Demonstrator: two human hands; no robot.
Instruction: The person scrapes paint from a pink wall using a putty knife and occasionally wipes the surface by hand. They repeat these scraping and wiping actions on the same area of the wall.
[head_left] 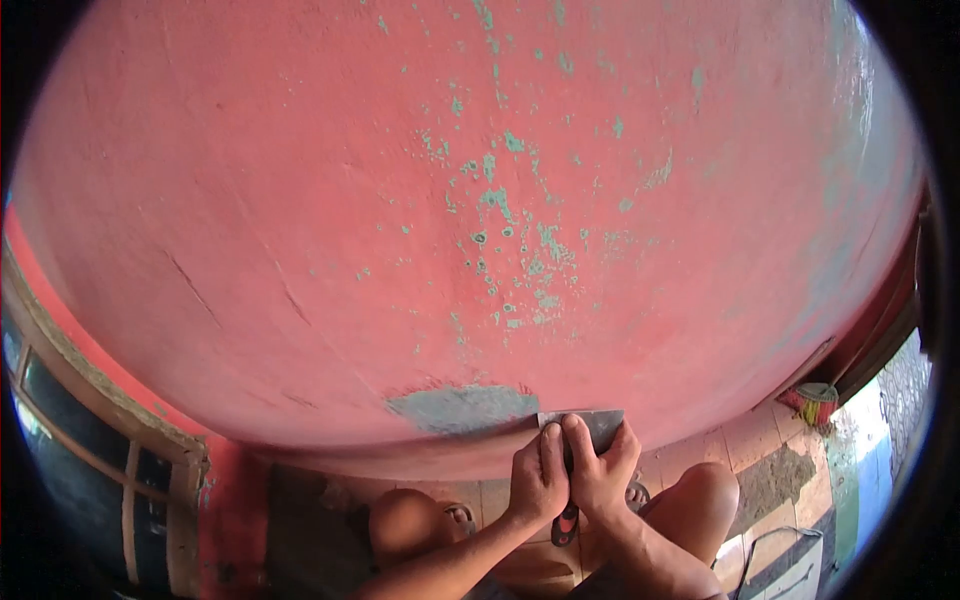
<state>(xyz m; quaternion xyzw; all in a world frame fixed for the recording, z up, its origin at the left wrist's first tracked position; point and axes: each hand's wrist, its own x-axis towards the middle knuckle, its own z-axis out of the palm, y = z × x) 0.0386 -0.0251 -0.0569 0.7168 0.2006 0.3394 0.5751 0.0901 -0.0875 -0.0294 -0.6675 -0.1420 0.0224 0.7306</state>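
Observation:
Both hands are closed on a scraper (605, 424) with a wide, flat metal blade and a black and red handle. My left hand (538, 478) wraps the handle from the left, its thumb pointing up toward the blade. From the other side my right hand (604, 462) grips it, with thumb and fingers pressed at the base of the blade. The blade's top edge lies against or very close to the red painted wall (280, 180); exact contact cannot be told. Just left of the blade is a bare grey patch (462, 408) low on the wall.
Green-grey flecks (510, 215) dot the wall's middle. A window frame (185, 500) stands at the lower left. A broom (815, 398) leans at the right. My bent knees (705, 505) flank the hands above the tiled floor (735, 440); a cable (750, 560) lies at the lower right.

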